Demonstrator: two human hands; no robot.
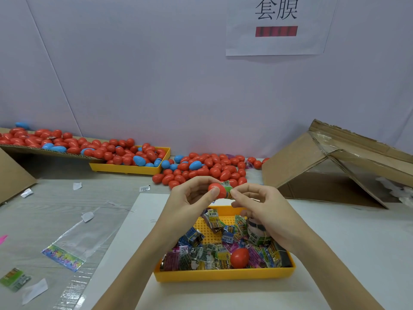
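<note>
Above the far rim of a yellow plastic tray (223, 275), clear of the bench (67, 198): a glossy red plastic egg (217, 190), gripped at its left end by thumb and fingers of the left hand (192, 196). Over its right end, a green printed film sleeve (228, 187), pinched by the right hand (257, 206). Both hands clamped, close together. Below, in the tray, heaped printed sleeves (201, 253) and a second red egg (239, 257). Farther back, a loose pile of red and blue eggs (207, 168); at right, a brown cardboard box (312, 166).

Bare left grip (192, 198), bare right grip (261, 211)
</note>
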